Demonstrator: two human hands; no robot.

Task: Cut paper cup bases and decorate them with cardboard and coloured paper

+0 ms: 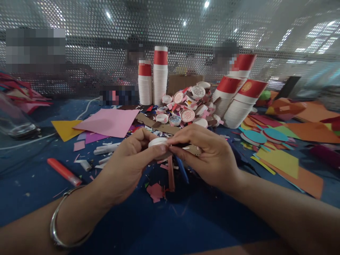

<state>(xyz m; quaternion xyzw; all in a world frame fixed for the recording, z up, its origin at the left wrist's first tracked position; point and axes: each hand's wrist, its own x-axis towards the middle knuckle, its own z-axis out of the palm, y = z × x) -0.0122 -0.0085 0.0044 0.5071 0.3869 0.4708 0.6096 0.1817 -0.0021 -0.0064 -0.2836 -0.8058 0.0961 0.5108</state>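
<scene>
In the middle of the head view, a small white round piece that looks like a cut-off paper cup bottom is held up between both hands. My left hand, a silver bangle on its wrist, grips it between thumb and bent forefinger. My right hand pinches its right edge with thumb and fingertips, which partly hide it. Behind the hands is a heap of similar round pieces, among them one with a red line drawing. Below them on the table lie a blue stick-like thing, a brownish strip and pink paper scraps.
Stacked red-and-white paper cups stand at the back, with leaning cup stacks right of the heap. Pink paper and a red marker lie left. Coloured paper and turquoise discs lie right. A perforated screen rises behind.
</scene>
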